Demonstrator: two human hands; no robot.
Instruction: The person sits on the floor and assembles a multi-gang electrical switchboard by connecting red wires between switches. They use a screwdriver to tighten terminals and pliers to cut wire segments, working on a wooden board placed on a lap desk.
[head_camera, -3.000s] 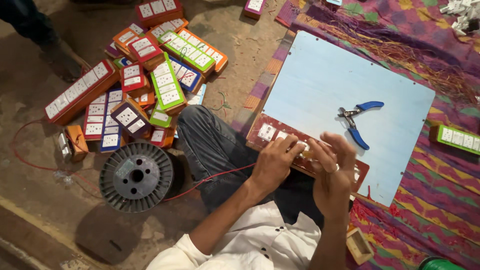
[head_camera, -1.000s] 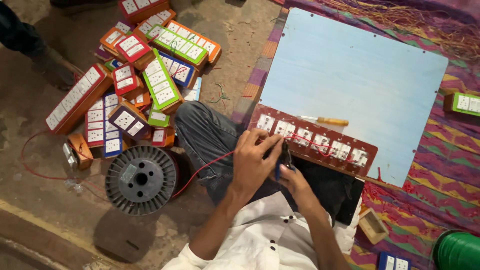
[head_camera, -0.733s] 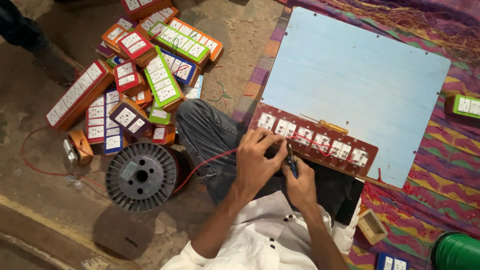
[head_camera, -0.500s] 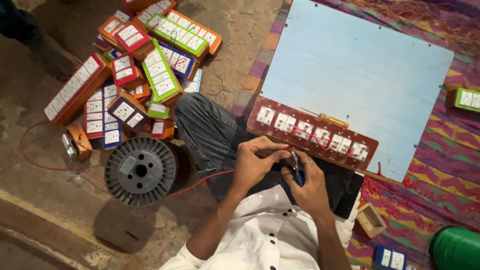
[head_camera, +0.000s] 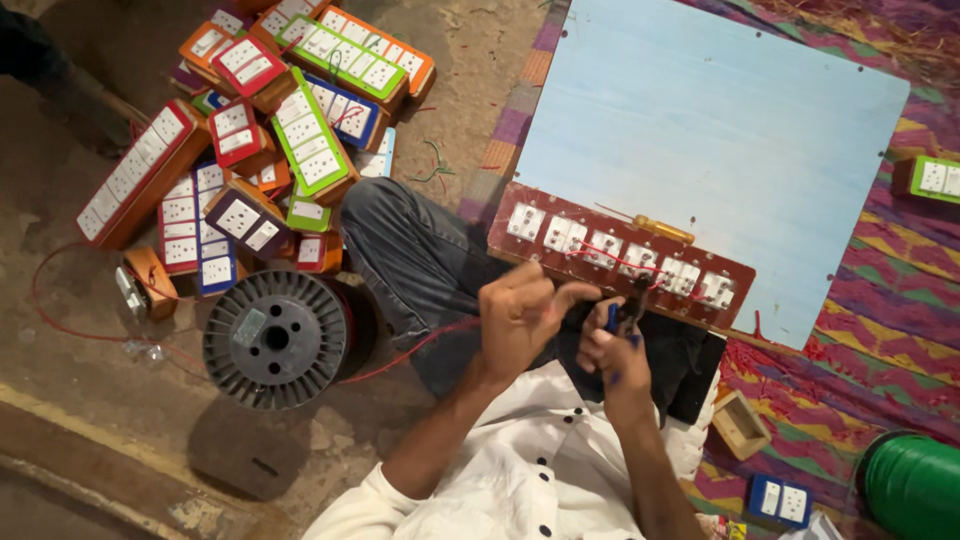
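Nearby, switch boxes (head_camera: 270, 130) crowd the wire spool (head_camera: 276, 339) beside the hands.

Hands drawn back off the switch panel

The left hand (head_camera: 520, 315) and right hand (head_camera: 615, 350) with its blue-handled pliers (head_camera: 622, 315) now sit below the red switch panel's (head_camera: 620, 255) near edge.

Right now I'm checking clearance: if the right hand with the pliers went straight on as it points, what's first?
Likely the red switch panel, just beyond the right hand; depth is unclear.
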